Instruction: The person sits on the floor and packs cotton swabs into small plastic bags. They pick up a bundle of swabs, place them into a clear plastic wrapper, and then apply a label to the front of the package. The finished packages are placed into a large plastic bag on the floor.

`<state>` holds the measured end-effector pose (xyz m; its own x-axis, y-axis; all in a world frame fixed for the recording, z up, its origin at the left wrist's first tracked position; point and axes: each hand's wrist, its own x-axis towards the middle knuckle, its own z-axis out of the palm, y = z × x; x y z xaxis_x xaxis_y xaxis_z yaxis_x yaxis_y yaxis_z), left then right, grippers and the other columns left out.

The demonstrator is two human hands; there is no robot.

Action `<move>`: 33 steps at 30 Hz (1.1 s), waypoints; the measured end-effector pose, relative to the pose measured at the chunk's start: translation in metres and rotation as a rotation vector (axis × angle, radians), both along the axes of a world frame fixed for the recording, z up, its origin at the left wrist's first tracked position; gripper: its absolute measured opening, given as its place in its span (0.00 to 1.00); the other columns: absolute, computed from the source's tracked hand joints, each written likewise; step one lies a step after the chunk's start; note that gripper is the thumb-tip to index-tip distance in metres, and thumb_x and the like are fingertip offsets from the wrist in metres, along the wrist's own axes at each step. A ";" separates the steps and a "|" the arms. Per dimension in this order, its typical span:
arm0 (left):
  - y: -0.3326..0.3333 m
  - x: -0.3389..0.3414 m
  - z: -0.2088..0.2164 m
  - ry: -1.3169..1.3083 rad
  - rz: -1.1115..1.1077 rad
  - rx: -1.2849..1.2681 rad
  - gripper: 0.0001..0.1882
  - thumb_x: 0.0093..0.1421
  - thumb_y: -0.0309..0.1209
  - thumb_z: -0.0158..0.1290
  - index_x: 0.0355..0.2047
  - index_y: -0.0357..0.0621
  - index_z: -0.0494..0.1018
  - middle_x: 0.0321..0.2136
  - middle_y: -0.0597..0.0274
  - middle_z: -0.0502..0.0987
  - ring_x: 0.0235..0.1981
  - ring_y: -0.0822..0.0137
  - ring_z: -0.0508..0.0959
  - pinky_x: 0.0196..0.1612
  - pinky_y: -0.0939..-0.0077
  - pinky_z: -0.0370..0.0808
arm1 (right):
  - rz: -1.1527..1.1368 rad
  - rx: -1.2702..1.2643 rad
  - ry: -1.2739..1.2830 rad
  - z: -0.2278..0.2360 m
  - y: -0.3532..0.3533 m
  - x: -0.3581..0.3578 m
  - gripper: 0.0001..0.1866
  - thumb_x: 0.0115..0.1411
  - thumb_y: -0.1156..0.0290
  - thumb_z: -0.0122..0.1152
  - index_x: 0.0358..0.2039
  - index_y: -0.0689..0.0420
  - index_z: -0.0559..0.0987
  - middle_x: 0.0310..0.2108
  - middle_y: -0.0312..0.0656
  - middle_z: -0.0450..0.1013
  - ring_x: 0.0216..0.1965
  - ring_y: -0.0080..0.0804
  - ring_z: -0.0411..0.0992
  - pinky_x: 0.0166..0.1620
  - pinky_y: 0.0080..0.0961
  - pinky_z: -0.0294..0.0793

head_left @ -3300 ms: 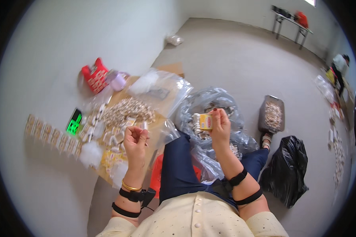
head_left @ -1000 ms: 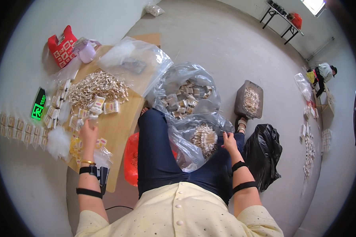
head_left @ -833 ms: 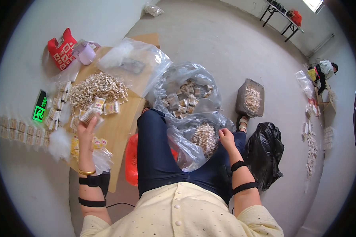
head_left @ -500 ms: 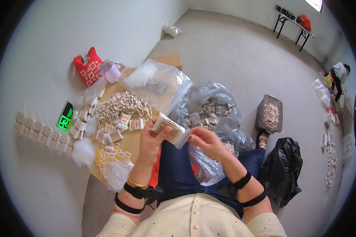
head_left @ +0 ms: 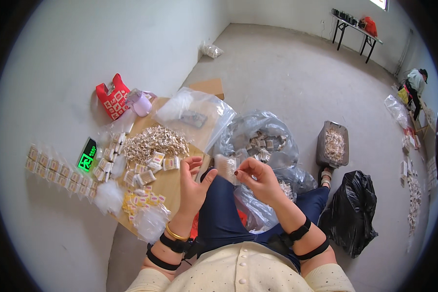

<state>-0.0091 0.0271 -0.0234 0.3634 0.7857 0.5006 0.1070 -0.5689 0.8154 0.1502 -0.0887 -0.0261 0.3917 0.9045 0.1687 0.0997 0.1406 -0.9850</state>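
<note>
My left hand [head_left: 192,176] hangs over the table's near right corner with thumb and fingers apart, holding nothing. A clear packet of cotton swabs [head_left: 226,168] is slightly smeared between my hands, above my left thigh. Thumb and fingertips of my right hand [head_left: 258,179] are drawn together beside the packet's right edge. Whether they touch it, or pinch something small, cannot be made out. Beyond the packet lies a big clear plastic bag [head_left: 285,127] containing swab packets. On the table [head_left: 173,197] are a heap of loose swabs [head_left: 153,143] and several filled packets [head_left: 144,177].
Yellow-and-white packets [head_left: 140,202] and clear plastic sleeves [head_left: 152,220] lie on the table's near side. A grey bin of swabs [head_left: 334,145] and a black bag [head_left: 353,216] stand on the floor to the right. Another person [head_left: 414,85] works far right.
My left hand has let go of the swab packet and opened. The packet now sits farther right, beside my right fingertips. The whole view has shifted slightly.
</note>
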 end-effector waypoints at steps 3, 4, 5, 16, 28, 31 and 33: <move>-0.009 -0.009 0.017 0.088 -0.263 -0.092 0.13 0.57 0.32 0.62 0.37 0.37 0.72 0.31 0.63 0.77 0.34 0.69 0.76 0.40 0.73 0.72 | -0.002 -0.020 -0.135 0.012 -0.002 -0.001 0.05 0.58 0.77 0.63 0.30 0.62 0.74 0.25 0.33 0.71 0.29 0.17 0.69 0.35 0.18 0.70; -0.017 -0.007 0.027 0.092 -0.326 -0.206 0.11 0.58 0.32 0.61 0.33 0.38 0.74 0.29 0.63 0.77 0.32 0.69 0.76 0.39 0.74 0.72 | 0.002 -0.009 -0.153 0.014 -0.003 -0.004 0.06 0.57 0.76 0.63 0.30 0.62 0.74 0.24 0.35 0.72 0.28 0.19 0.70 0.34 0.20 0.70; -0.021 -0.005 0.030 0.116 -0.344 -0.187 0.11 0.58 0.33 0.61 0.32 0.38 0.74 0.28 0.62 0.77 0.32 0.68 0.76 0.39 0.74 0.72 | 0.006 0.002 -0.171 0.016 -0.004 -0.007 0.06 0.56 0.76 0.64 0.29 0.62 0.74 0.24 0.37 0.72 0.27 0.21 0.70 0.33 0.21 0.71; -0.018 -0.014 0.038 0.167 -0.447 -0.240 0.05 0.61 0.25 0.50 0.29 0.36 0.70 0.24 0.61 0.72 0.29 0.71 0.74 0.36 0.76 0.71 | 0.133 0.044 -0.072 0.026 -0.011 -0.012 0.06 0.59 0.76 0.62 0.30 0.62 0.73 0.26 0.34 0.71 0.31 0.17 0.70 0.37 0.18 0.70; -0.014 -0.019 0.005 -0.111 -0.450 -0.755 0.33 0.70 0.56 0.29 0.37 0.38 0.73 0.23 0.63 0.74 0.26 0.73 0.74 0.30 0.78 0.71 | 0.351 0.184 0.387 0.017 -0.011 -0.004 0.08 0.69 0.69 0.52 0.39 0.60 0.70 0.34 0.31 0.67 0.38 0.17 0.65 0.43 0.19 0.67; -0.012 -0.020 0.007 -0.004 -0.347 -0.705 0.34 0.71 0.54 0.28 0.35 0.38 0.75 0.17 0.66 0.72 0.19 0.74 0.72 0.24 0.80 0.69 | 0.225 0.149 0.381 0.012 -0.006 -0.007 0.08 0.69 0.67 0.51 0.40 0.59 0.69 0.34 0.32 0.67 0.36 0.17 0.66 0.40 0.20 0.68; -0.011 -0.015 0.005 0.029 -0.204 -0.582 0.33 0.72 0.53 0.30 0.32 0.38 0.76 0.15 0.67 0.71 0.16 0.74 0.71 0.21 0.81 0.66 | 0.061 0.119 0.420 0.019 0.000 -0.019 0.09 0.69 0.65 0.50 0.40 0.59 0.69 0.32 0.33 0.68 0.33 0.19 0.67 0.36 0.21 0.69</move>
<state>-0.0236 0.0166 -0.0184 0.5421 0.8403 -0.0020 0.0698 -0.0426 0.9967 0.1309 -0.0884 -0.0074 0.3954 0.9118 0.1108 -0.3175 0.2489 -0.9150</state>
